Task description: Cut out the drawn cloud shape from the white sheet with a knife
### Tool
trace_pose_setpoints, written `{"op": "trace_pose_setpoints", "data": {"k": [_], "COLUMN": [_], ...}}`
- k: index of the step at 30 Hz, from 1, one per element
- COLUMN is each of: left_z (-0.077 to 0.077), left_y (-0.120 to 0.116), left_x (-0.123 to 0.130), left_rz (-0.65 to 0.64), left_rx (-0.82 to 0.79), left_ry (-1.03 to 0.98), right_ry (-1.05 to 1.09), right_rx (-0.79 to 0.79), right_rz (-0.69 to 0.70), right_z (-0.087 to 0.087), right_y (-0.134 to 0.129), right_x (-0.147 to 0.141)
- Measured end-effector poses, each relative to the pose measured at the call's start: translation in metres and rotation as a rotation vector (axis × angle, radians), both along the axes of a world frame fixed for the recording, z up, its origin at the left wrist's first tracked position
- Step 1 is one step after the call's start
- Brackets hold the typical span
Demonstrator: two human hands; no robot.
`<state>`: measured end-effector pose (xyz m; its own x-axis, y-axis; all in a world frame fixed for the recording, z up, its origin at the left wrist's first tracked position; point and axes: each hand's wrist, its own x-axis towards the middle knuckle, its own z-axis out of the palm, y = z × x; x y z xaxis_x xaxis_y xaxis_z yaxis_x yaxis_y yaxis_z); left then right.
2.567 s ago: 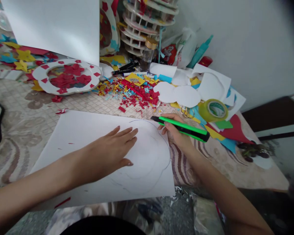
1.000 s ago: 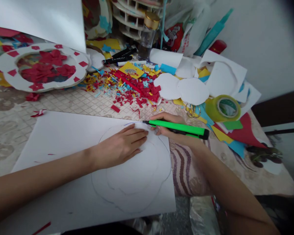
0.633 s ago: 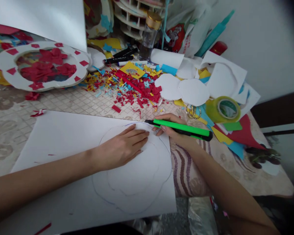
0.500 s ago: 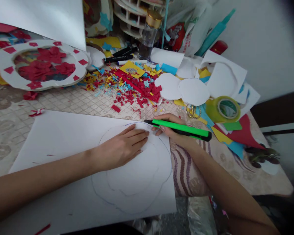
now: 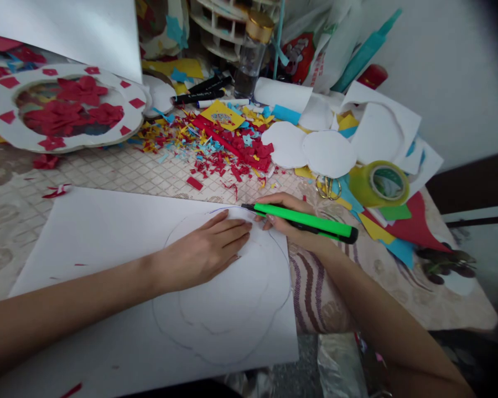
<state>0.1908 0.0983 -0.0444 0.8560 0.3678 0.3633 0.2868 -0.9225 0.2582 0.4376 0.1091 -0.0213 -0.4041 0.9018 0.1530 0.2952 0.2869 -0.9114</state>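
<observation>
In the head view, a green utility knife (image 5: pixel 305 221) was held in the closed grip of the right hand (image 5: pixel 288 221), with its tip laid on the far edge of a large white sheet (image 5: pixel 108 243), on a drawn outline (image 5: pixel 274 309). Just left of that grip, the left hand (image 5: pixel 203 251) was pressed flat and open on the sheet, fingers (image 5: pixel 236 226) spread toward the blade, nothing held. The sheet was spread on the patterned surface (image 5: pixel 149 171). Beyond the grip, red, yellow and blue paper scraps (image 5: pixel 228 149) were scattered. To its right, near but apart, a roll of tape (image 5: pixel 379 183) was seen beside small scissors (image 5: pixel 327 188) and white cut-out circles (image 5: pixel 327 153).
</observation>
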Motion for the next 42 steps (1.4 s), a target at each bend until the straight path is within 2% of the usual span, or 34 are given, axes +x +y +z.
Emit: {"op": "trace_pose_setpoints", "data": {"k": [5, 10, 14, 22, 31, 42], "left_z": [-0.002, -0.002, -0.001, -0.001, -0.003, -0.003], "left_y": [0.0, 0.001, 0.001, -0.001, -0.001, -0.001], "left_x": [0.0, 0.0, 0.0, 0.0, 0.001, 0.0], "left_rz": [-0.009, -0.004, -0.001, -0.006, -0.008, -0.006], "left_rx": [-0.033, -0.036, -0.037, -0.046, -0.029, -0.053], "left_ry": [-0.036, -0.03, -0.027, -0.03, -0.045, -0.052], "right_ry": [-0.149, -0.199, -0.224, -0.079, -0.209, -0.216], "right_rx": [0.092, -0.023, -0.017, -0.157, -0.014, -0.041], "right_rz": [0.019, 0.042, 0.048, 0.038, 0.031, -0.038], "right_z": [0.01, 0.013, 0.016, 0.008, 0.018, 0.013], "right_y": [0.0, 0.003, 0.003, 0.002, -0.009, -0.021], "right_x": [-0.003, 0.002, 0.005, 0.011, 0.018, 0.027]}}
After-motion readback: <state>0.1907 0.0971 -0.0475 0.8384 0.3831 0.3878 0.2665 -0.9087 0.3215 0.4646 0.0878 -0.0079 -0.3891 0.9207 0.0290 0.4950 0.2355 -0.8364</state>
